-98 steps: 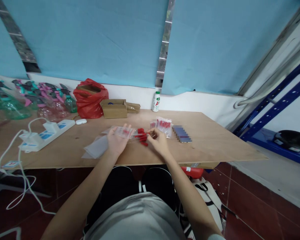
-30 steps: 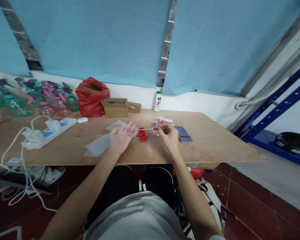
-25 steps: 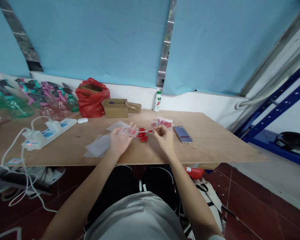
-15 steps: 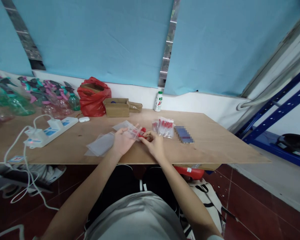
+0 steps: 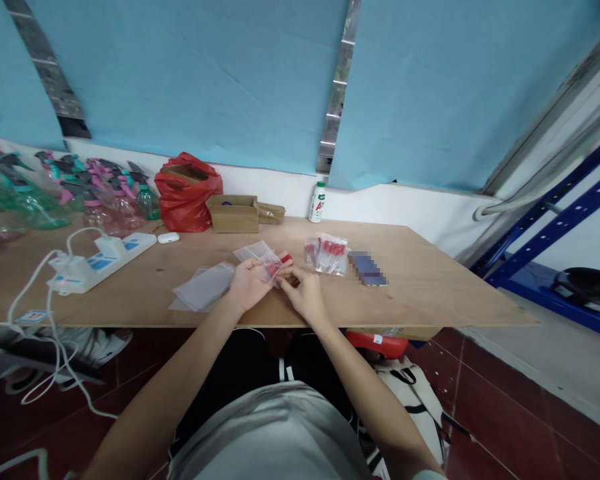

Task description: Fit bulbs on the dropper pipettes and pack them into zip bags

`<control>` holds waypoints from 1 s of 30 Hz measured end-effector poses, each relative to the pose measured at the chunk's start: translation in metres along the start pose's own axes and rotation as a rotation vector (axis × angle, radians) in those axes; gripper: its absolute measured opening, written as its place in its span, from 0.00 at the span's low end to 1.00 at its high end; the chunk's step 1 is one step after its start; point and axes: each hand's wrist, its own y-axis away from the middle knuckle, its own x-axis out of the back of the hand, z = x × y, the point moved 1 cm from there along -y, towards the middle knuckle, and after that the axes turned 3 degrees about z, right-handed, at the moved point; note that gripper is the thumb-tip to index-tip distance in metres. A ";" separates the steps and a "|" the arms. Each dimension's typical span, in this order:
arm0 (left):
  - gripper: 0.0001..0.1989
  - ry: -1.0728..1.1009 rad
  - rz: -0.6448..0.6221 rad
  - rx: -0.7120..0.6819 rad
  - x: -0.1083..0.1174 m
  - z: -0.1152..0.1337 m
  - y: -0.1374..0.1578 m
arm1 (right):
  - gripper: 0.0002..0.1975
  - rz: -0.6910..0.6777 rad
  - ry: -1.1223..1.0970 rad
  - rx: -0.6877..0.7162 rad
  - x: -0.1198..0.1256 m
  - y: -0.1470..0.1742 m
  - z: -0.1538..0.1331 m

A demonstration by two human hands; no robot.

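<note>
My left hand is closed around a clear plastic bag, palm turned up. Small red items show at the bag's right end; their exact kind is too small to make out. My right hand pinches at that same end, thumb and fingers together beside the red items. Left of my hands, several flat clear bags lie overlapping on the table. To the right, several filled clear bags with red-topped contents lie in a row.
A blurred phone lies right of the filled bags. Behind stand a white bottle, an open cardboard box and a red plastic bag. At the left are a power strip with cables and several spray bottles.
The red items have moved slightly left and now sit against the bag, seemingly inside its right end. My right hand has shifted a little left and down.
</note>
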 end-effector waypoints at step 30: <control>0.35 0.180 0.054 -0.214 0.011 0.011 -0.003 | 0.13 -0.092 0.554 -0.118 0.020 -0.006 0.019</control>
